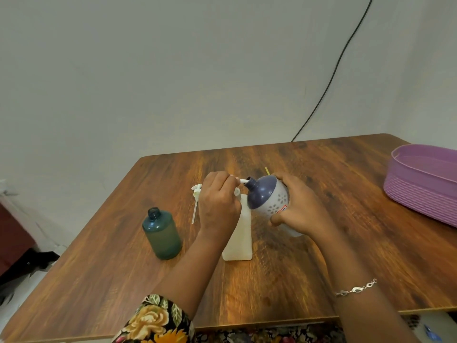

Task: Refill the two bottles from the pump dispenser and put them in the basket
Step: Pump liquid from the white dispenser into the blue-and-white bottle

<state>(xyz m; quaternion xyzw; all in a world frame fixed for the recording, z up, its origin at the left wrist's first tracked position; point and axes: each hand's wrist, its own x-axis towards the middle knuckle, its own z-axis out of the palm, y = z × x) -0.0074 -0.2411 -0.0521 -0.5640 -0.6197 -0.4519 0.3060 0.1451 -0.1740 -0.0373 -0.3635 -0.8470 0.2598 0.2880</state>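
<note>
A white pump dispenser point(238, 240) stands mid-table. My left hand point(218, 205) is on its pump head, fingers curled over it, and the white nozzle pokes out to the right. My right hand point(300, 206) grips a white bottle with a dark blue top point(268, 196), tilted left so its open neck meets the nozzle tip. A teal bottle point(162, 235) stands uncapped to the left. The purple basket point(420, 184) sits at the table's right edge.
A loose white pump cap with its tube point(196, 201) lies on the wooden table point(321, 256) behind my left hand. A thin yellow stick point(267, 170) shows behind the tilted bottle. A black cable point(329, 80) runs up the wall.
</note>
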